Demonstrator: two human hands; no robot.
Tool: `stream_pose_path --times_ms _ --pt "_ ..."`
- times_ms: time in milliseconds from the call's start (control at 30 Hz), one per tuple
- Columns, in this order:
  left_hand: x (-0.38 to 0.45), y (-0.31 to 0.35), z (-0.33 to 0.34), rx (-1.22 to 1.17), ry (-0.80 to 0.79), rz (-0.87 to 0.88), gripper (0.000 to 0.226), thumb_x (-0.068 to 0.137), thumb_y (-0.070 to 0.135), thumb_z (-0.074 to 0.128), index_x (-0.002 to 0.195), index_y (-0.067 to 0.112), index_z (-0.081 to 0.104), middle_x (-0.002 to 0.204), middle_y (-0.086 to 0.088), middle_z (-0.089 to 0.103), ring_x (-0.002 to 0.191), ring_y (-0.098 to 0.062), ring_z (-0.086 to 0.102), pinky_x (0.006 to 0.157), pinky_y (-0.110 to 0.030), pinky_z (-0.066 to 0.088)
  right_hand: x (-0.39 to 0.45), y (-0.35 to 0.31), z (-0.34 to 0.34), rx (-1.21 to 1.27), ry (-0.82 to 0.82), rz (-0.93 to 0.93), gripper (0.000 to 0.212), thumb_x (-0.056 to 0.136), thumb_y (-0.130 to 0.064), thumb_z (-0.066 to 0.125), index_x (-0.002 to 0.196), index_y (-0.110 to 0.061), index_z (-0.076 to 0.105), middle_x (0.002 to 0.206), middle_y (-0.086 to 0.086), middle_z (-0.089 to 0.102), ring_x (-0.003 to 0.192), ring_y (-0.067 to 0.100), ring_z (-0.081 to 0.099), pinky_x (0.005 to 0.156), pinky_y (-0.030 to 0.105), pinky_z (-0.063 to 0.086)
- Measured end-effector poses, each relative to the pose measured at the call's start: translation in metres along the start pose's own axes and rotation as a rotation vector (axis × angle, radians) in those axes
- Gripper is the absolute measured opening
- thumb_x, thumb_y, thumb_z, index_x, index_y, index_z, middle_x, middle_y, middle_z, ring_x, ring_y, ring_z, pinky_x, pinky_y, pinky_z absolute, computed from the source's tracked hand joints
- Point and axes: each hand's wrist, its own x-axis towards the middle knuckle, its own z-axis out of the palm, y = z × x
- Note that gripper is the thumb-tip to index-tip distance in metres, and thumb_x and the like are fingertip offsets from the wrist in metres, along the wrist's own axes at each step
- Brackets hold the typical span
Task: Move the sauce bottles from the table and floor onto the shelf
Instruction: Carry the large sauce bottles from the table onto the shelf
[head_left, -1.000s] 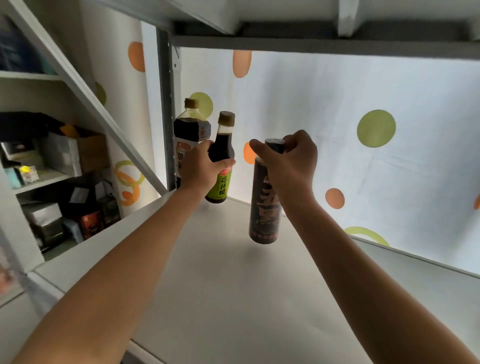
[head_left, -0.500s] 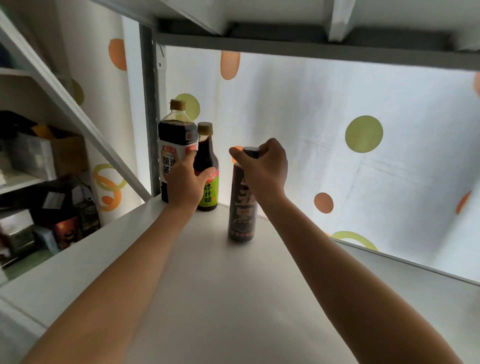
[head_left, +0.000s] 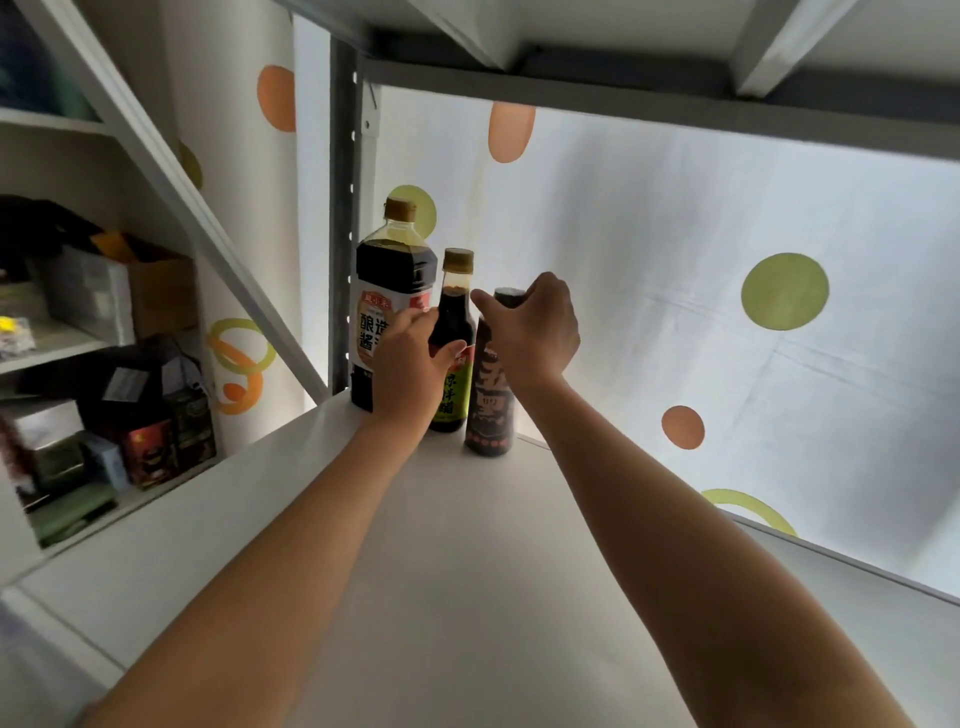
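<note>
- Three sauce bottles stand upright in a row at the back left corner of the white shelf board (head_left: 467, 597), which is smooth and matte.
- Large soy sauce bottle (head_left: 387, 301): clear plastic, dark liquid, white-and-red label, gold cap; leftmost, against the grey perforated upright post (head_left: 343, 234).
- Small green-label bottle (head_left: 454, 332): slim neck, gold cap, dark contents; middle of the row. Left hand (head_left: 410, 369) curls around its body, thumb on the front.
- Dark cylindrical bottle (head_left: 488, 410): opaque printed wrap, black cap; rightmost, base on the board. Right hand (head_left: 530, 332) grips it at the top, fingers wrapped over the cap.
- Behind: white sheet backdrop (head_left: 675, 286) with green and orange dots.
- Left side: neighbouring shelves with cardboard box (head_left: 161, 296) and assorted packets, blurred.
</note>
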Motion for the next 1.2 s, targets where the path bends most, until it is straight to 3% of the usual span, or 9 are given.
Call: stream_pose_path --times_ms 133,467,600,767,900,1033,1200 --pt "0.0 -0.003 -0.006 -0.038 -0.011 -0.007 0.052 0.081 0.029 0.076 0.124 0.004 0.061 0.118 -0.011 0.061 0.106 -0.025 0.06 0.092 -0.027 0.046 0.003 0.004 0.003 -0.085 0.027 -0.012 0.049 0.077 -0.063 0.068 0.085 -0.019 0.048 0.089 -0.004 0.055 0.073 0.017 0.054 0.064 0.03 0.036" --pt "-0.015 0.02 -0.013 -0.061 0.078 0.052 0.017 0.093 0.019 0.058 0.107 0.01 0.064 0.103 -0.007 0.065 0.093 -0.021 0.061 0.081 -0.032 0.054 -0.013 0.001 -0.012 -0.176 -0.007 0.091 0.06 0.077 -0.072 0.061 0.096 -0.016 0.05 0.092 -0.003 0.057 0.076 0.018 0.055 0.065 0.031 0.037" --pt "-0.009 0.042 -0.024 -0.109 0.068 0.042 0.018 0.093 0.016 0.054 0.108 0.01 0.063 0.104 -0.006 0.065 0.098 -0.02 0.058 0.084 -0.026 0.048 -0.019 0.009 -0.023 -0.075 -0.023 0.157 0.065 0.082 -0.068 0.057 0.12 -0.015 0.051 0.113 -0.002 0.059 0.101 0.02 0.059 0.081 0.033 0.044" --pt "-0.027 0.055 -0.052 -0.063 -0.082 0.027 0.029 0.094 0.017 0.052 0.122 0.009 0.056 0.119 -0.008 0.06 0.11 -0.023 0.054 0.089 -0.032 0.046 -0.062 0.022 -0.05 -0.108 -0.012 -0.138 0.054 0.094 -0.044 0.054 0.136 -0.012 0.047 0.135 0.005 0.055 0.124 0.023 0.05 0.102 0.038 0.042" --pt "-0.077 0.067 -0.085 0.046 -0.21 0.055 0.042 0.099 0.016 0.046 0.141 0.009 0.044 0.143 -0.011 0.048 0.135 -0.026 0.041 0.11 -0.039 0.037 -0.109 0.026 -0.08 -0.345 -0.163 -0.431 0.052 0.096 -0.034 0.053 0.14 -0.008 0.046 0.144 0.011 0.05 0.138 0.028 0.039 0.118 0.039 0.025" --pt "-0.129 0.085 -0.127 0.219 -0.241 0.08 0.048 0.101 0.016 0.042 0.148 0.012 0.035 0.154 -0.008 0.036 0.145 -0.025 0.028 0.117 -0.045 0.028 -0.15 0.03 -0.111 -0.431 -0.311 -0.531 0.062 0.1 -0.034 0.045 0.154 -0.009 0.026 0.163 0.009 0.022 0.153 0.023 0.008 0.125 0.04 0.001" --pt "-0.196 0.11 -0.191 0.412 -0.23 0.059 0.055 0.097 0.007 0.037 0.151 0.012 0.029 0.158 -0.006 0.028 0.148 -0.021 0.017 0.12 -0.044 0.019 -0.208 0.029 -0.164 -0.307 -0.39 -0.602 0.065 0.102 -0.037 0.042 0.157 -0.011 0.02 0.165 0.008 0.015 0.153 0.021 0.003 0.125 0.04 0.0"
